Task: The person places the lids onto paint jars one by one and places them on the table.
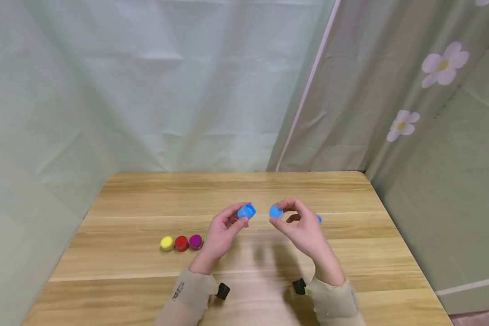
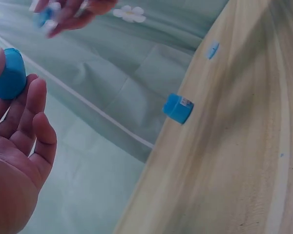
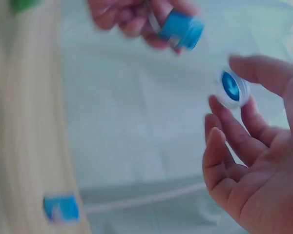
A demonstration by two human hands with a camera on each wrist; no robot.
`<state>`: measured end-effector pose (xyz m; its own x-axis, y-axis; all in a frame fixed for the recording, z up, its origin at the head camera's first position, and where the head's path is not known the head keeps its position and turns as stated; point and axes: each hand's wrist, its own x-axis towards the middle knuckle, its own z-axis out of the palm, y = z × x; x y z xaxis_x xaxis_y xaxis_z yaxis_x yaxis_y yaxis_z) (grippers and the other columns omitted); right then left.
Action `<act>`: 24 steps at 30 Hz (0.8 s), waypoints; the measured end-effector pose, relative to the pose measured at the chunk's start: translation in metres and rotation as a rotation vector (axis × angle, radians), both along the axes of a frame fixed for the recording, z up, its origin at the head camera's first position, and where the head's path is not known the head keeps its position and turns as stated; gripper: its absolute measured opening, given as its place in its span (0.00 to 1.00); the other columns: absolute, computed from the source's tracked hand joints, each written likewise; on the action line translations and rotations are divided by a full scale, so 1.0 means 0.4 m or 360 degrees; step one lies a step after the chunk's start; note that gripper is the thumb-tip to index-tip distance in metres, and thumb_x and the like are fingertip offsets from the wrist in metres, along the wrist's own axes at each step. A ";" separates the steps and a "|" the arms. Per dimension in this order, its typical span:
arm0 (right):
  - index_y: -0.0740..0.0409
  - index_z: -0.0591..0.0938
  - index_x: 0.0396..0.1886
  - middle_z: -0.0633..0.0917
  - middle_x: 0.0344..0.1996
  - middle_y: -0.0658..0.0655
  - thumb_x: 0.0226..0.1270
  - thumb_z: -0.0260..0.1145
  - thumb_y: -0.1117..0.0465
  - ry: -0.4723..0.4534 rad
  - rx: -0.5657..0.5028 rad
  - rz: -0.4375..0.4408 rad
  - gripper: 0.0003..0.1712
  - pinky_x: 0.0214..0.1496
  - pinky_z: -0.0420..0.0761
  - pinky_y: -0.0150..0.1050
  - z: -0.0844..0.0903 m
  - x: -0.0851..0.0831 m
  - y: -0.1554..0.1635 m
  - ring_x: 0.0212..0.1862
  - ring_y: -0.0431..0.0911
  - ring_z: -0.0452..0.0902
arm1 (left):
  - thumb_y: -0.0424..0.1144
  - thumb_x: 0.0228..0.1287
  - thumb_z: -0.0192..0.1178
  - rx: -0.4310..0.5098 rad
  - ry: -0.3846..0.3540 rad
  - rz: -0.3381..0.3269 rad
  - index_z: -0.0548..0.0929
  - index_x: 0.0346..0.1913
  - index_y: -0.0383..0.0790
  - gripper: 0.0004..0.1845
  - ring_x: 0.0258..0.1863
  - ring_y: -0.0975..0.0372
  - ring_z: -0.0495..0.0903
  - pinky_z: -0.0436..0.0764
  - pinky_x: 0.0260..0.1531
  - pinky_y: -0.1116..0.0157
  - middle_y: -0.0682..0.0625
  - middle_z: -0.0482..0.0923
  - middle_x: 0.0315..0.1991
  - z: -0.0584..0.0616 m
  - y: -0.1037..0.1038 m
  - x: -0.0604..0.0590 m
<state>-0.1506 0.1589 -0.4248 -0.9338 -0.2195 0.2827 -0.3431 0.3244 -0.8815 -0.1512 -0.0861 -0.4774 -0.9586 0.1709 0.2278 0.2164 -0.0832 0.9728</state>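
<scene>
Left hand raised above desk middle, fingers pinching blue pot at tips, other fingers loosely spread. Right hand opposite, thumb and forefinger pinching blue lid, inner face turned toward pot. Pot and lid apart, likely just separated or about to join. Second blue pot sits on desk beyond right hand, toward right edge. Yellow pot, red pot, purple pot in touching row left of left hand.

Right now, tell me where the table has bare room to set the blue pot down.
Bare wood runs along the far edge of the table, and along the near left, in front of the three pots. It is crowded mid-table, where the left hand and right hand hold blue pieces.
</scene>
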 end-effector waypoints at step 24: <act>0.51 0.85 0.66 0.85 0.60 0.46 0.72 0.74 0.66 0.0183 0.0084 0.0200 0.24 0.49 0.81 0.42 0.031 0.031 -0.072 0.60 0.50 0.77 | 0.32 0.66 0.76 -0.0108 0.0139 0.0098 0.87 0.58 0.42 0.19 0.38 0.57 0.80 0.77 0.41 0.61 0.49 0.86 0.41 0.016 -0.003 0.018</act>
<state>-0.1382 0.1302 -0.4126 -0.8603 -0.3495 0.3711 -0.4813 0.3173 -0.8171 -0.1442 -0.0873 -0.4709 -0.9447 0.1304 0.3010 0.3034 -0.0021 0.9529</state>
